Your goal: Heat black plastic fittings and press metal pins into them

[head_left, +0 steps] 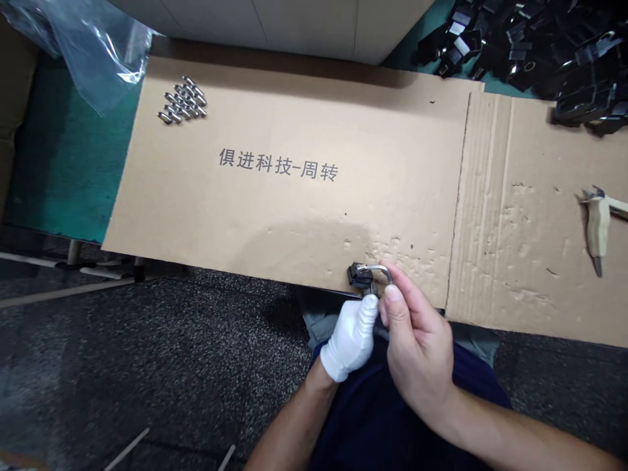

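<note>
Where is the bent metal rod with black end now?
In the head view, the bent metal rod is held between the gloved left hand and bare right hand, at the near edge of the cardboard sheet.

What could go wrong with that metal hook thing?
The hook is held right by the edge of the cardboard, so it might slip from the gloved left hand and bare right hand and drop to the floor. The bare fingers might get pinched.

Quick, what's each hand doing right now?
Left hand, white-gloved: closed, gripping the black-ended metal hook.
Right hand, bare: closed, holding the same hook.
</note>
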Motion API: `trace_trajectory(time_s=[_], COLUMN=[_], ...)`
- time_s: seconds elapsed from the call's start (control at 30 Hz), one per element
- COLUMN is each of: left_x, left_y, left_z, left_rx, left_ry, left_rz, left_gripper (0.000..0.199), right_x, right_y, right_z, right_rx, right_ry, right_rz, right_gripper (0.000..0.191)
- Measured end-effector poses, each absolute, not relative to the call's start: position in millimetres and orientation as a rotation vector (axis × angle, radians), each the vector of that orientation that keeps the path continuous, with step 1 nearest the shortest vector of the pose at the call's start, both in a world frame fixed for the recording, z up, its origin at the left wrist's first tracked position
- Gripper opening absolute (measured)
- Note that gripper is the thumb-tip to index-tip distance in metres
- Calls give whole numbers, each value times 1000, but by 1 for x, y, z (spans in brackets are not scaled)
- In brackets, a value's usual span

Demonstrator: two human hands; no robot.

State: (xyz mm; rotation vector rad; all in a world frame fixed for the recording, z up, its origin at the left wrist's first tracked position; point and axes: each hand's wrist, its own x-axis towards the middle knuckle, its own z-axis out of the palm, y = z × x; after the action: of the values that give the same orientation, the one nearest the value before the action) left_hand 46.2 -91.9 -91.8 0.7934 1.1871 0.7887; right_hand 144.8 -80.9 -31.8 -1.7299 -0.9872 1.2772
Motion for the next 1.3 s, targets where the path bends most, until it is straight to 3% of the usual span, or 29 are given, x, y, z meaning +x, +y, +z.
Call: trace_trajectory(time_s=[0.6, 0.83, 1.3], left_x=[48, 35, 17], left_y=[-90, -87, -76], left_z=[-83, -91, -88], left_rx=[702, 511, 558], left_ry=[1105, 825, 803], left_rz=[786, 689, 565], left_gripper=[67, 66, 65], right_x=[156, 180, 195], right_y=[-72, -44, -8], right_z=[-24, -6, 2], right_rx=[-1651, -1645, -1616], right_ry=[-1033, -1379, -1737], right_rz=[1371, 1399, 1396], right_gripper=[31, 33, 35])
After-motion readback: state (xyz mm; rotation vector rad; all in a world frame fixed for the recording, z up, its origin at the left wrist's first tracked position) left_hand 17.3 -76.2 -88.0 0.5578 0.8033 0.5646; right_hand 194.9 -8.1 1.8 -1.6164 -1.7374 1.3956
